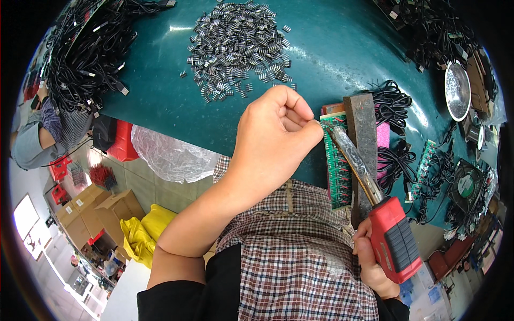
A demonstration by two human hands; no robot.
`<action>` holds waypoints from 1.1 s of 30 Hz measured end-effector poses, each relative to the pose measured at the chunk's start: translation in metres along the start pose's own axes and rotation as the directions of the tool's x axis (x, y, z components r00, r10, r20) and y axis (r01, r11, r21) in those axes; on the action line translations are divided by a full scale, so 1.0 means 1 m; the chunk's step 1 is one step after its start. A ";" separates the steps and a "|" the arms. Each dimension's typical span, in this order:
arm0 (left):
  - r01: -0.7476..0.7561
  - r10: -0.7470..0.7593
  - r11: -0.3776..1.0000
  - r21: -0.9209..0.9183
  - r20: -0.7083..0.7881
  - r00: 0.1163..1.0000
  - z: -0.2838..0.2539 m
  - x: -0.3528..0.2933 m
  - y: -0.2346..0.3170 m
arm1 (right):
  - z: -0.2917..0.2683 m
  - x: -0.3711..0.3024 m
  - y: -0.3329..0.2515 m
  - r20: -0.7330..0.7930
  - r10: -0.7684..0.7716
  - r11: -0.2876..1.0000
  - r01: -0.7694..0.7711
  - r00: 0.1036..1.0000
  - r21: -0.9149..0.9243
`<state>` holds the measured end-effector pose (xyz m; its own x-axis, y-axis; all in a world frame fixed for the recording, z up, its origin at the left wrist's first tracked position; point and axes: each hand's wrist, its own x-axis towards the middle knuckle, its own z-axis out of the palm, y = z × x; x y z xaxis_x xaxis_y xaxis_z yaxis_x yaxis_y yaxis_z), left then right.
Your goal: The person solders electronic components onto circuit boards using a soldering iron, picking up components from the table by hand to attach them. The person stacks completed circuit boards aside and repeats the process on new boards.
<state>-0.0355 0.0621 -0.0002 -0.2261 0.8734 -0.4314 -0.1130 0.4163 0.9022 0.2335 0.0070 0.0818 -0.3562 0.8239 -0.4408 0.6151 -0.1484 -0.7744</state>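
Observation:
My right hand is wrapped round a soldering iron with a red and black handle. Its long, stained metal barrel slants up and left, ending over the far part of a green circuit board panel that carries small red bits. Thumb and forefinger of my left hand are pinched together beside the board's far left edge, close to the iron's tip. Whatever lies between those fingertips is hidden. Along the board's right side rests a dark, worn bar.
Small black, metal-pinned parts lie heaped on the green table. Black USB cables are piled at the far left, with cable bundles right of the bar. Further right are an oval metal dish and a fan. Another person's arm shows at left.

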 end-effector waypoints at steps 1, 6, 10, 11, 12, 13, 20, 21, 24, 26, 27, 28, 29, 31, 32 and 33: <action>-0.005 0.005 1.000 0.003 -0.002 1.000 0.000 0.000 0.000 | 0.000 -0.001 0.000 -0.001 0.006 0.999 -0.006 1.000 -0.042; -0.003 0.003 1.000 -0.002 0.000 1.000 0.000 0.000 -0.001 | -0.006 -0.002 0.005 0.016 -0.056 0.991 0.057 0.998 -0.119; -0.009 0.009 1.000 -0.012 -0.007 1.000 0.000 0.000 -0.001 | -0.006 -0.003 0.008 0.019 -0.085 0.987 0.086 0.996 -0.132; -0.008 0.008 1.000 -0.008 -0.004 1.000 0.001 0.000 -0.001 | -0.006 -0.004 0.008 0.023 -0.065 0.991 0.068 0.998 -0.119; -0.009 0.009 1.000 -0.008 -0.004 1.000 0.000 0.000 -0.001 | -0.005 -0.004 0.008 0.021 -0.054 0.995 0.055 0.998 -0.078; -0.010 0.010 1.000 -0.008 -0.004 1.000 0.000 0.000 -0.001 | -0.004 -0.004 0.007 0.020 -0.031 0.994 0.033 0.999 -0.105; -0.009 0.009 1.000 -0.018 -0.004 1.000 0.000 0.000 -0.001 | -0.005 0.000 0.005 0.053 -0.093 0.983 0.100 0.994 -0.154; -0.007 0.007 1.000 -0.016 -0.005 1.000 0.001 0.000 -0.001 | -0.005 -0.001 0.006 0.041 -0.089 0.982 0.095 0.995 -0.163; -0.005 0.005 1.000 -0.016 -0.008 1.000 0.001 0.000 -0.001 | -0.005 -0.004 0.007 -0.014 -0.059 0.988 0.056 0.998 -0.144; -0.005 0.005 1.000 -0.016 -0.011 1.000 0.001 0.000 -0.001 | -0.006 -0.007 0.008 0.007 -0.023 0.988 0.024 1.000 -0.155; -0.006 0.006 1.000 -0.014 -0.011 1.000 0.001 0.000 -0.001 | -0.006 -0.007 0.010 0.002 -0.044 0.990 0.044 0.999 -0.132; -0.008 0.007 1.000 -0.013 -0.010 1.000 0.001 0.000 -0.001 | -0.006 -0.007 0.011 0.015 -0.059 0.984 0.061 0.998 -0.166; -0.007 0.007 1.000 -0.012 -0.007 1.000 0.001 0.000 -0.001 | -0.005 -0.006 0.013 0.014 -0.112 0.977 0.112 0.994 -0.183; -0.006 0.006 1.000 -0.008 -0.001 1.000 0.000 0.000 0.000 | -0.004 -0.006 0.015 0.017 -0.156 0.970 0.157 0.988 -0.187; -0.002 0.001 0.999 -0.034 -0.014 1.000 0.001 0.000 0.000 | -0.003 -0.006 0.016 0.021 -0.149 0.973 0.151 0.989 -0.174; 0.002 -0.004 0.998 -0.059 -0.027 1.000 0.002 0.000 0.000 | -0.002 -0.006 0.016 0.016 -0.135 0.983 0.136 0.991 -0.126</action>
<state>-0.0339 0.0627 -0.0003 -0.2513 0.8647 -0.4350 -0.1706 0.4028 0.8993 0.2468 0.0010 0.0734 -0.4472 0.8275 -0.3395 0.6444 0.0348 -0.7639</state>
